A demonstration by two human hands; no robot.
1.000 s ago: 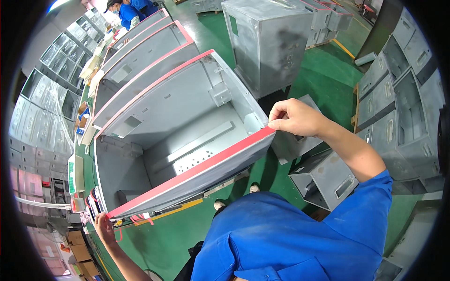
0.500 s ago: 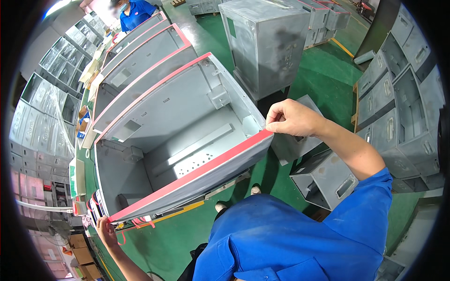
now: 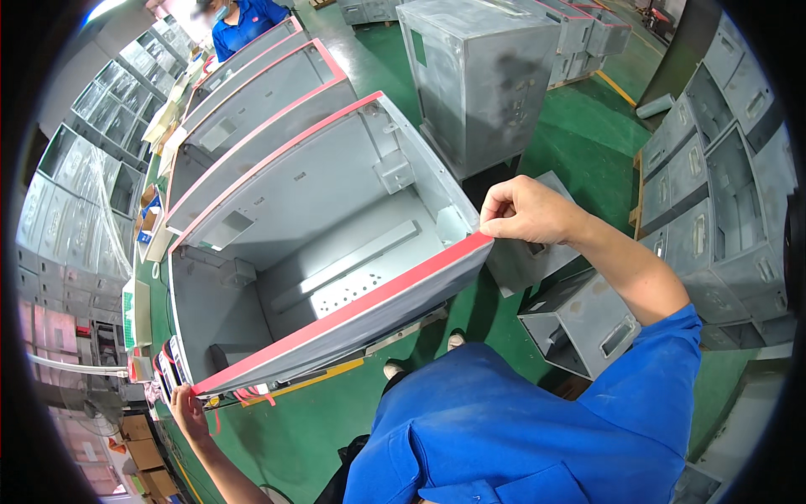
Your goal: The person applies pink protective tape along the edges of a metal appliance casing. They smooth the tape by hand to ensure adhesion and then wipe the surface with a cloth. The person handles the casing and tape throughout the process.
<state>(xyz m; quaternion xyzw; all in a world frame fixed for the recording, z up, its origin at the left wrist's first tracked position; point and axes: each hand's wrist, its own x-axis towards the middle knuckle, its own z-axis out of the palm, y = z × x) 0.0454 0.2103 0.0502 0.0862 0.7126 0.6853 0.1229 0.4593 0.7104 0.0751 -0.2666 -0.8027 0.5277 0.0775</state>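
A grey metal cabinet lies in front of me, its open side facing up. Red tape runs straight along its near rim, and red strips also line the far and side rims. At the near right corner my right hand pinches the tape's end between thumb and fingers. My left hand is closed at the near left corner, gripping the other end of this tape; its fingertips are partly hidden. Loose red tape hangs below the rim near that corner.
More red-edged cabinets stand in a row beyond, with a co-worker in blue at the far end. A tall grey cabinet stands behind right. A smaller metal box sits on the green floor by my right arm. Stacked cabinets line the right.
Both hands keep their places at the two corners, with the tape between them. The view has shifted slightly, and the loose tape by the left hand hangs a little differently.
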